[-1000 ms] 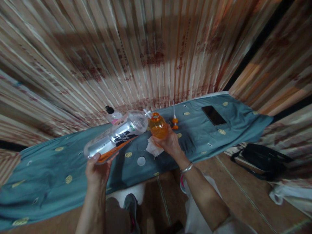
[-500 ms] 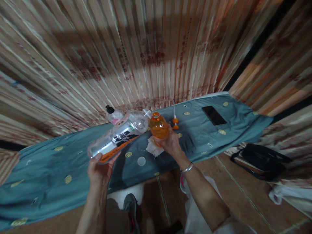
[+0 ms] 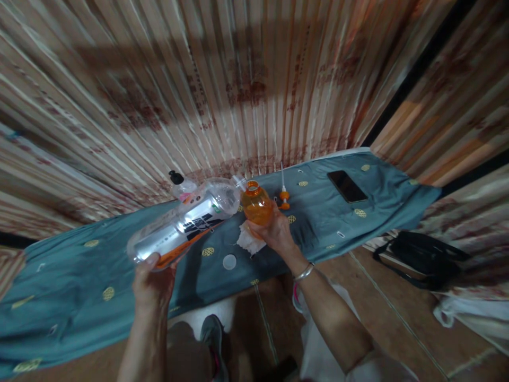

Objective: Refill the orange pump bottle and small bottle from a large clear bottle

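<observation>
My left hand (image 3: 154, 278) is closed around the lower end of a large clear plastic bottle (image 3: 186, 223) with a silver, black and orange label. The bottle is tilted, its uncapped neck pointing up and right, beside the mouth of a small orange bottle (image 3: 256, 206). Whether the two rims touch, I cannot tell. My right hand (image 3: 276, 229) grips the orange bottle, which is open at the top and leans slightly. Behind it lies an orange pump top (image 3: 283, 197) with a white tube. A crumpled white tissue (image 3: 249, 241) and a round white cap (image 3: 229, 261) lie near my right hand.
A teal patterned cloth (image 3: 99, 265) covers the long table. A black-topped pump bottle (image 3: 181, 184) stands behind the large bottle. Toward the right lies a black phone (image 3: 347, 185). A pleated curtain (image 3: 246, 95) hangs behind, and a black bag (image 3: 421, 260) sits at the lower right.
The base of the large bottle has moved left and slightly down with my left hand, its neck staying by the orange bottle. The view has shifted slightly.
</observation>
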The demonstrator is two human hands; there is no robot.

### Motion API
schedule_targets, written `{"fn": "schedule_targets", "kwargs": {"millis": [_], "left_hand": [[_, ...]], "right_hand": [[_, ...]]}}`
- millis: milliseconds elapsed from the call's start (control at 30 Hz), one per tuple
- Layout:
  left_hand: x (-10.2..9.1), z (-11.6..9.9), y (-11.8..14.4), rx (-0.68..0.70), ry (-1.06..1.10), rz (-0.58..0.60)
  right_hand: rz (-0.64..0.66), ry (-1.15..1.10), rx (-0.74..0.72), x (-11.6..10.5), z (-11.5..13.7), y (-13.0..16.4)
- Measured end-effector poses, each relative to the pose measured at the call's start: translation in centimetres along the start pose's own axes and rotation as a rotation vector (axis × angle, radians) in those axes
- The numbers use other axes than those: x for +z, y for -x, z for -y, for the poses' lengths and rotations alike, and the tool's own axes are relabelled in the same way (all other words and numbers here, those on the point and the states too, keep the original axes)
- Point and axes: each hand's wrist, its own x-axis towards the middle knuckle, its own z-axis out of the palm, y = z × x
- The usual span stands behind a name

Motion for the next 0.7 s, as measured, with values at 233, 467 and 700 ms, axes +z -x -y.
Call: {"fn": "schedule_targets", "kwargs": {"millis": [233, 467, 700], "left_hand": [[-0.21, -0.42, 0.1, 0.052, 0.005, 0.034], [-0.56, -0.7, 0.09, 0.162, 0.004, 0.135], [-0.88, -0.89, 0.07, 0.152, -0.002, 0.117]], "right_hand": [[0.011, 0.012, -0.021, 0.01, 0.04, 0.05], [0.009, 0.046, -0.056, 0.39, -0.35, 0.16], [-0.015, 0.063, -0.093, 0.68, -0.64, 0.21]]}}
